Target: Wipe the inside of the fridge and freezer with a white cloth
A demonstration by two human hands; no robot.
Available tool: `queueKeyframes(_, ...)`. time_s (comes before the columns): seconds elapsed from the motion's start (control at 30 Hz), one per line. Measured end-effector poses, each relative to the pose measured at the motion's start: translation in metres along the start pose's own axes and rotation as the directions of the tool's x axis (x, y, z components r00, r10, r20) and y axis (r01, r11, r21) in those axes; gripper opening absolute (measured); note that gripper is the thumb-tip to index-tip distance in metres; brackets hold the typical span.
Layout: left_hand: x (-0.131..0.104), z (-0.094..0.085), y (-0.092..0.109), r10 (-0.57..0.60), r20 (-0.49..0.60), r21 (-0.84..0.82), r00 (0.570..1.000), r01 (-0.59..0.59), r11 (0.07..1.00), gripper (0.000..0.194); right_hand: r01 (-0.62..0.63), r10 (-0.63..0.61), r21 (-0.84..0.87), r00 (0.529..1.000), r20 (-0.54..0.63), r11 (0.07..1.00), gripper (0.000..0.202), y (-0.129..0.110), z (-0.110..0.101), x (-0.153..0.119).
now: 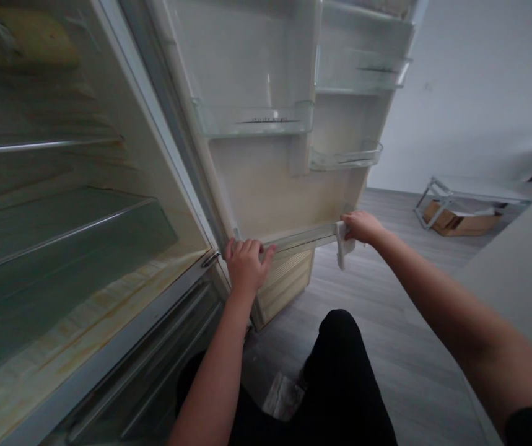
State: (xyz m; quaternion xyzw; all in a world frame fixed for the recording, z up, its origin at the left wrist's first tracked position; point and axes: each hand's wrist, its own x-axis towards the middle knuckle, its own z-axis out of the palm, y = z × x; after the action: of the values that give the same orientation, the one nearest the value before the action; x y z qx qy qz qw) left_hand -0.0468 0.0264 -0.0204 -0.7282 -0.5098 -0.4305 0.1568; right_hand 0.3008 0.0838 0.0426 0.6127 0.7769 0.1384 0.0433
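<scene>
A refrigerator door (266, 179) stands swung wide, its inner side facing me. Along its lower edge runs a clear door shelf (301, 238). My left hand (247, 263) is closed over the left end of this shelf, fingers hooked on its rim and thumb to the right. At the other end, my right hand (361, 227) is closed around a crumpled white cloth or tissue (345, 248), which hangs below the fingers. Those fingers also touch the shelf's right end; their tips are partly hidden.
To the left, the open fridge has glass shelves (70, 232) and a brown-stained bottom ledge (108, 303). Higher clear bins (256, 121) line the door. A lower door (288, 279) also stands open. Beyond are a low table (474, 188) and a cardboard box (465, 222) on grey flooring.
</scene>
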Motion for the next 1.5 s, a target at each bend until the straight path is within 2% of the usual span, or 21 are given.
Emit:
queueKeyframes(0.07,0.000,0.001,0.003,-0.015,-0.023,-0.003,1.000,0.015,1.000,0.033,-0.013,0.013,0.007,1.000,0.006,1.000,0.038,-0.007,-0.002,-0.002)
queueKeyframes(0.17,-0.001,0.001,0.006,-0.035,-0.034,-0.010,0.999,0.035,0.999,0.033,0.025,-0.024,0.016,0.999,-0.046,1.000,0.046,-0.037,-0.006,-0.009)
queueKeyframes(0.27,-0.001,0.000,0.007,-0.044,-0.036,-0.029,0.998,0.043,0.999,0.035,0.059,-0.054,0.025,0.984,-0.171,0.998,0.053,-0.083,-0.010,-0.014)
queueKeyframes(0.37,-0.001,-0.002,0.007,-0.035,-0.040,-0.051,0.999,0.032,0.998,0.035,0.083,-0.063,0.066,0.963,-0.261,0.994,0.056,-0.141,-0.016,-0.011)
queueKeyframes(0.43,-0.001,-0.004,0.006,-0.023,-0.026,-0.050,0.999,0.021,0.999,0.037,0.119,-0.081,0.105,0.946,-0.315,0.987,0.047,-0.181,-0.021,-0.006)
queueKeyframes(0.5,0.000,-0.006,0.004,-0.011,-0.004,-0.040,1.000,0.011,0.999,0.040,0.142,-0.077,0.157,0.930,-0.360,0.977,0.023,-0.219,-0.027,-0.001)
queueKeyframes(0.57,0.000,-0.007,0.000,0.002,0.027,-0.030,1.000,-0.001,1.000,0.044,0.120,-0.028,0.224,0.927,-0.374,0.967,0.022,-0.246,-0.030,0.003)
queueKeyframes(0.63,0.000,-0.008,-0.005,0.018,0.051,-0.021,0.999,-0.017,1.000,0.047,0.104,0.005,0.265,0.925,-0.380,0.959,0.024,-0.258,-0.031,0.005)
queueKeyframes(0.73,-0.002,-0.010,-0.012,0.061,0.061,-0.007,0.996,-0.061,0.998,0.047,0.196,-0.076,0.244,0.900,-0.429,0.950,0.023,-0.251,-0.027,0.004)
queueKeyframes(0.8,-0.003,-0.012,-0.016,0.098,0.067,-0.003,0.993,-0.098,0.995,0.048,0.268,-0.151,0.204,0.877,-0.457,0.942,0.028,-0.233,-0.019,0.002)
queueKeyframes(0.87,-0.004,-0.014,-0.019,0.128,0.079,-0.005,0.989,-0.128,0.992,0.050,0.299,-0.193,0.161,0.861,-0.470,0.941,0.043,-0.207,-0.009,0.001)
queueKeyframes(0.93,-0.005,-0.016,-0.022,0.144,0.082,-0.014,0.986,-0.144,0.990,0.051,0.306,-0.217,0.119,0.852,-0.476,0.944,0.056,-0.174,0.004,0.000)
queueKeyframes(1.03,-0.007,-0.016,-0.025,0.153,0.069,-0.032,0.986,-0.151,0.988,0.051,0.275,-0.213,0.078,0.870,-0.445,0.958,0.059,-0.113,0.023,-0.007)
queueKeyframes(1.17,-0.008,-0.014,-0.027,0.150,0.062,-0.029,0.987,-0.149,0.988,0.049,0.151,-0.130,0.028,0.921,-0.367,0.988,0.055,-0.030,0.041,-0.024)
queueKeyframes(1.23,-0.008,-0.013,-0.026,0.149,0.060,-0.011,0.987,-0.149,0.989,0.048,0.103,-0.083,0.036,0.928,-0.364,0.994,0.049,-0.003,0.048,-0.032)
queueKeyframes(1.3,-0.009,-0.013,-0.025,0.144,0.055,-0.004,0.988,-0.144,0.990,0.046,0.072,-0.037,0.078,0.924,-0.382,0.994,0.043,0.006,0.056,-0.037)
queueKeyframes(1.37,-0.009,-0.013,-0.023,0.125,0.044,-0.008,0.991,-0.125,0.992,0.046,-0.011,0.075,0.150,0.899,-0.432,0.989,0.040,-0.002,0.063,-0.039)
queueKeyframes(1.43,-0.009,-0.013,-0.020,0.103,0.034,-0.008,0.994,-0.103,0.995,0.046,-0.148,0.260,0.252,0.823,-0.504,0.956,0.040,-0.024,0.069,-0.038)
queueKeyframes(1.5,-0.009,-0.013,-0.018,0.086,0.028,-0.001,0.996,-0.086,0.996,0.046,-0.241,0.412,0.355,0.720,-0.559,0.903,0.041,-0.053,0.073,-0.035)
